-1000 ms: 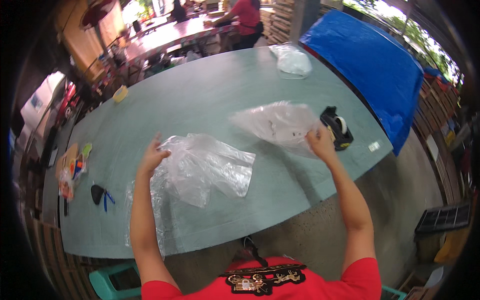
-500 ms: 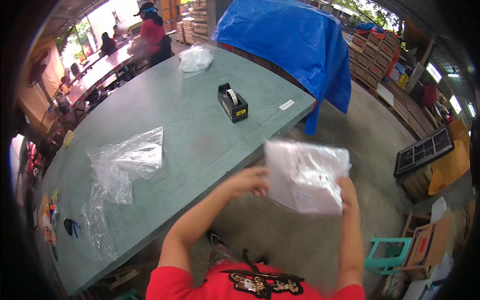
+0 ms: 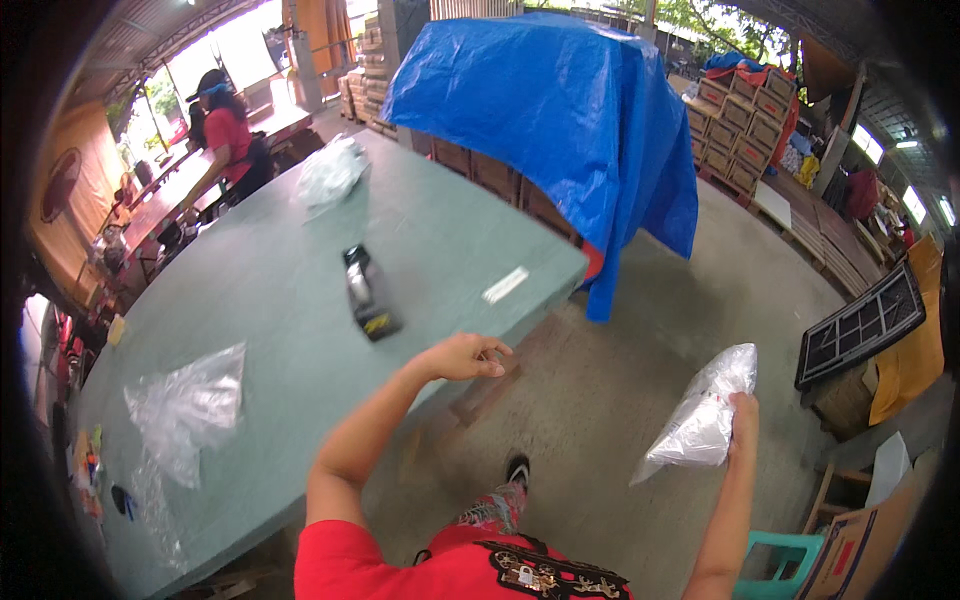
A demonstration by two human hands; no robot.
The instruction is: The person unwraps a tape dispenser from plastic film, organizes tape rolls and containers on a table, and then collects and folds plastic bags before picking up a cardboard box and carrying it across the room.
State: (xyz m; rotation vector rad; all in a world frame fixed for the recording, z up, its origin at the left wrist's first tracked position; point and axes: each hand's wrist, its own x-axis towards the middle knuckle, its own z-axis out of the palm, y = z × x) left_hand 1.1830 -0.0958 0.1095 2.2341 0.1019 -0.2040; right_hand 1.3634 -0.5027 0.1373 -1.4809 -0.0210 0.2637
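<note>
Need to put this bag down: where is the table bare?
Bare green table between the tape dispenser and the clear bags, and past the dispenser toward the far bag. Crowded at the left edge. Right hand holds the bag.

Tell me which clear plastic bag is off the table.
The bag gripped in the right hand, out over the floor. The other two bags lie on the green table.

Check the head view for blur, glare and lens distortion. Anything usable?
Head view: strong fisheye, the green table edge bows, dark vignette at the corners. Motion blur smears the tape dispenser and the clear plastic bag in the right hand. Daylight blows out the top left; the left hand reads fairly sharp.
</note>
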